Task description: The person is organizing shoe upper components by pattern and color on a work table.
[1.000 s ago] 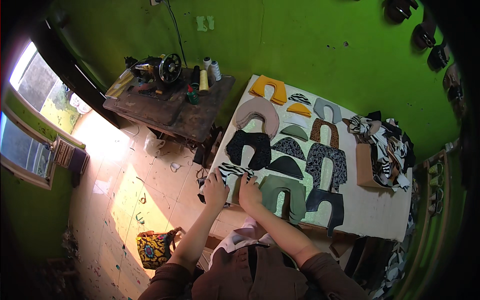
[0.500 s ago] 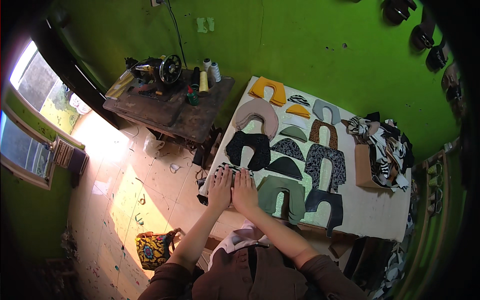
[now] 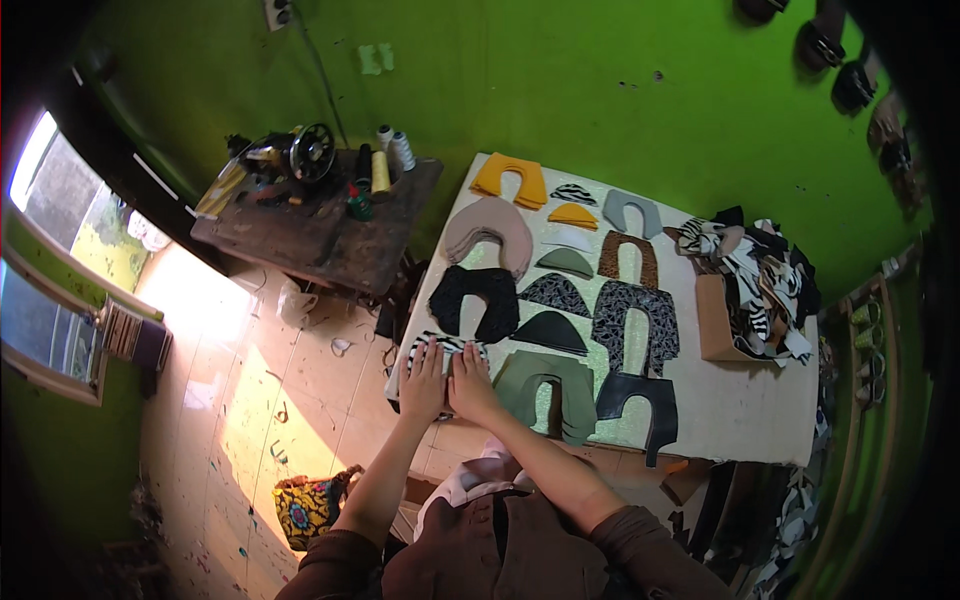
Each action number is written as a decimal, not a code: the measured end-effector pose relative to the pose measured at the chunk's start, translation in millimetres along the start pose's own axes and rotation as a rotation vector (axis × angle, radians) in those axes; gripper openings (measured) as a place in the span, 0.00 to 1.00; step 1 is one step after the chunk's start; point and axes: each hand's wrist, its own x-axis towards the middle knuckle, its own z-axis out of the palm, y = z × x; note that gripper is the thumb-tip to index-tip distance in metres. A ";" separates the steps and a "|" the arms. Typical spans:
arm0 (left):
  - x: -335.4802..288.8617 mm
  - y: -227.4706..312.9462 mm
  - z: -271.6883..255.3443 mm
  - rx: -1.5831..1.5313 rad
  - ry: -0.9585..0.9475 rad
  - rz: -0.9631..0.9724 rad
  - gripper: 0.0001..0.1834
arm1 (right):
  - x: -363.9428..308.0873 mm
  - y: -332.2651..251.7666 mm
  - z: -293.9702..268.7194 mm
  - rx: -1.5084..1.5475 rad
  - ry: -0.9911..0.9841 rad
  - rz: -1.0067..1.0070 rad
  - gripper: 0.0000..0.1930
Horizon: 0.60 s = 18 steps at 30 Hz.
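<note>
My left hand (image 3: 423, 382) and my right hand (image 3: 470, 382) lie flat, side by side, at the near left corner of the table. Both press on zebra-striped cut pieces (image 3: 428, 344), whose far edge shows past my fingertips; the rest is under my palms. Just beyond lies a stack of black U-shaped pieces (image 3: 452, 298). To the right of my right hand are olive-green U-shaped pieces (image 3: 521, 383). Dark half-moon pieces (image 3: 549, 333) sit a little farther off. Neither hand is gripping anything.
The pale table (image 3: 745, 420) bears more cut pieces in mustard, beige, grey and leopard pattern. A cardboard box (image 3: 715, 318) heaped with scraps stands at its right. Far left, a sewing machine (image 3: 290, 155) and thread cones (image 3: 380, 175) rest on a dark wooden stand (image 3: 290, 235).
The view has shifted slightly, so table and sewing stand appear farther left. My hands stay flat on the zebra-striped pieces, with little visible change.
</note>
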 end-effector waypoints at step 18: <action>52.0 243.6 -75.4 -0.591 -0.017 0.515 0.19 | -141.1 152.4 -172.7 0.467 0.552 0.045 0.11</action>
